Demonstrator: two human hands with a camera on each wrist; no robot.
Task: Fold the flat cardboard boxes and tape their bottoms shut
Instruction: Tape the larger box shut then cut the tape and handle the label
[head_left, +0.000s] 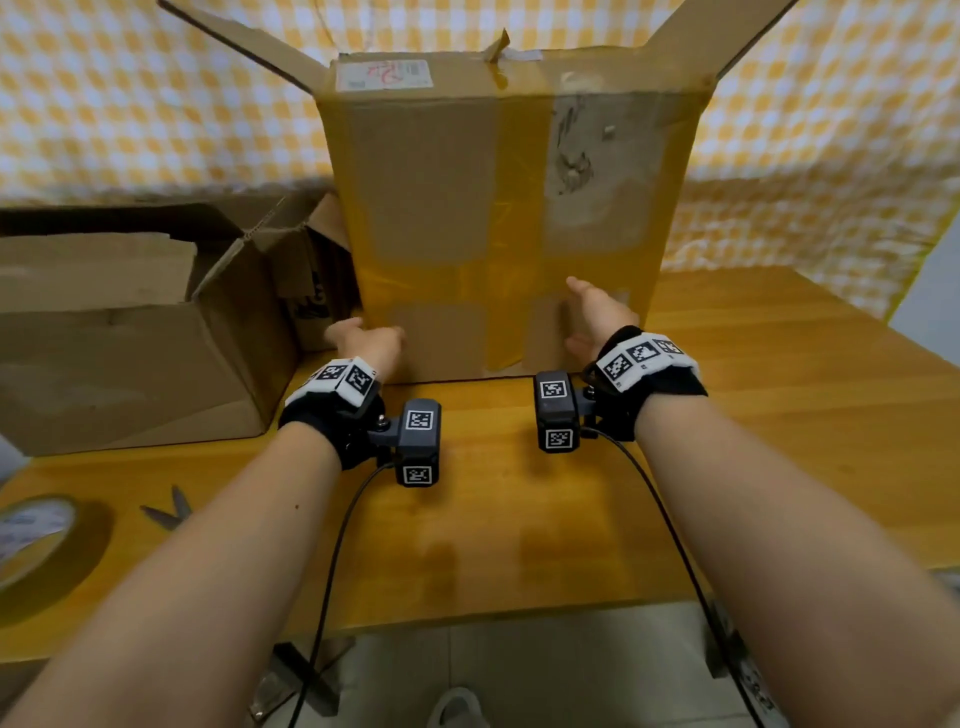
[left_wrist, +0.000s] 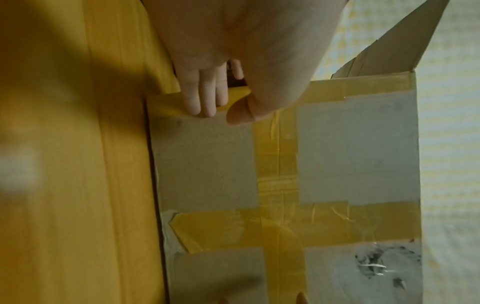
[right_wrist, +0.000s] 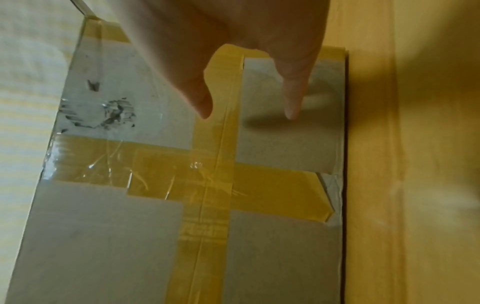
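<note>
- Centrally, at 12 o'clock from you, the cardboard box (head_left: 498, 208) stands on its side on the wooden table (head_left: 519, 509), its taped bottom panel facing you and its open flaps splayed at the far end.
- Yellow-brown tape (left_wrist: 278, 224) crosses the panel: one strip along the centre seam, another across it, further strips on the edges; a scuffed grey patch (head_left: 571, 166) marks the upper right area.
- Your left hand (head_left: 369, 340) grasps the panel's lower left corner, fingers (left_wrist: 200, 90) curled over the taped edge, thumb on the face.
- Your right hand (head_left: 597, 317) lies released at the lower right, fingers (right_wrist: 293, 90) straight against the cardboard.
- A second open box (head_left: 130, 332) sits at 10 o'clock, just beside the first.
- A tape roll (head_left: 36, 540) and scissors (head_left: 169, 512) lie at 8 o'clock on the table.
</note>
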